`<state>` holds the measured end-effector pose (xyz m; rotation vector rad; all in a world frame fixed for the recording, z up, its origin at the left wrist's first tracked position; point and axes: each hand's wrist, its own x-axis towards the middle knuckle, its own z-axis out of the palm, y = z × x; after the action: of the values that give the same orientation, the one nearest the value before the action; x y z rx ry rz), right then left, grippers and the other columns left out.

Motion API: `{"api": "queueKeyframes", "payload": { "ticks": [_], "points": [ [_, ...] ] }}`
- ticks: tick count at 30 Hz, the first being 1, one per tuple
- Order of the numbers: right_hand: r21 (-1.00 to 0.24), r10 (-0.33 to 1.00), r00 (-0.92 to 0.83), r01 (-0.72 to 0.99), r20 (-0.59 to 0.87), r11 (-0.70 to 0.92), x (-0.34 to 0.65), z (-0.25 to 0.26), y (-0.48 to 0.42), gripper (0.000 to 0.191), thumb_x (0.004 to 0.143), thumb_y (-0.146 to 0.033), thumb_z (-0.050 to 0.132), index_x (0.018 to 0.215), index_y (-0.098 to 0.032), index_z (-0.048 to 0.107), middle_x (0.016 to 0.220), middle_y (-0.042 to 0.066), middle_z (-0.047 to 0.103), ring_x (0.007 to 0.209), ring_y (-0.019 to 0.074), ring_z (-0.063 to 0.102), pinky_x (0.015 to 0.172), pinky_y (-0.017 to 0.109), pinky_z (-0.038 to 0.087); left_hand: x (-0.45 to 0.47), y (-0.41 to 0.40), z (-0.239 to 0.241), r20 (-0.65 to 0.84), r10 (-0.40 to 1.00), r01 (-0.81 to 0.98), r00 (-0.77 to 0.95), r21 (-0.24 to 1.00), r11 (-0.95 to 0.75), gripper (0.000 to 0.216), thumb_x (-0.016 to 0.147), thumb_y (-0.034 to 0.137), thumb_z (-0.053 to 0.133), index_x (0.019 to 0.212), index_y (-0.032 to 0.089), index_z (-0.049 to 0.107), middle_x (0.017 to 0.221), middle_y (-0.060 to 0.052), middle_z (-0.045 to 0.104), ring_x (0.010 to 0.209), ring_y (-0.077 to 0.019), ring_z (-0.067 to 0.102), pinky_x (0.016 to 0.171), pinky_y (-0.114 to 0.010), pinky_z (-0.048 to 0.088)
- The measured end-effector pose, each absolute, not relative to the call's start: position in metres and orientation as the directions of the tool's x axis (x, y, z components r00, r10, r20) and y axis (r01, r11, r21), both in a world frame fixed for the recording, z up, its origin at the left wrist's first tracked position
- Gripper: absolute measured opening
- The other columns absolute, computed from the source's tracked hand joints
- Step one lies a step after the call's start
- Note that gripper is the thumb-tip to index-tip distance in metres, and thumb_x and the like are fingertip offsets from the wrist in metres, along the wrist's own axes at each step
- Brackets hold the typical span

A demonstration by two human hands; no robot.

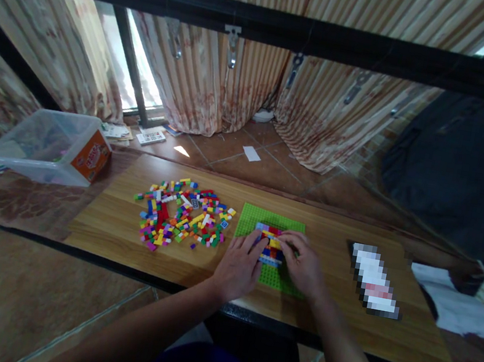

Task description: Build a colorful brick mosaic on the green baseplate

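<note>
So, there sat the brick build on the green baseplate, two o'clock from my left hand, ten o'clock from my right hand, neither clearly nearer. Both touched it, half-curled; from afar, I couldn't tell whether either pinched anything.
</note>
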<state>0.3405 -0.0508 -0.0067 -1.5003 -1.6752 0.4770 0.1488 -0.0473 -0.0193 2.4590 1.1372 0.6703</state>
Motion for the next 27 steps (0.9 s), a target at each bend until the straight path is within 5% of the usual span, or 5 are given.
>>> {"api": "queueKeyframes", "payload": {
  "ticks": [7,27],
  "points": [
    [-0.890,0.878,0.459,0.447,0.137,-0.095,0.332,-0.024,-0.055,0.041,0.080,-0.053,0.059,0.102,-0.018,0.065,0.102,0.011,0.068,0.092,0.0235,0.063,0.085,0.042,0.049,0.151,-0.048,-0.016,0.265,0.770,0.650,0.580,0.419,-0.634,0.059,0.087,0.022,0.048,0.143,0.025,0.034,0.148,-0.012,0.033,0.119,-0.0299,0.046,0.101,-0.049,0.037],
    [-0.878,0.900,0.434,0.417,-0.033,-0.233,0.326,-0.024,-0.040,0.032,0.075,-0.042,0.064,0.097,-0.020,0.063,0.097,0.010,0.070,0.088,0.0252,0.066,0.082,0.044,0.052,0.164,-0.041,-0.017,0.151,0.790,0.718,0.594,0.344,-0.606,0.065,0.080,0.020,0.051,0.144,0.023,0.037,0.149,-0.014,0.035,0.112,-0.0326,0.048,0.095,-0.051,0.038]
  ]
}}
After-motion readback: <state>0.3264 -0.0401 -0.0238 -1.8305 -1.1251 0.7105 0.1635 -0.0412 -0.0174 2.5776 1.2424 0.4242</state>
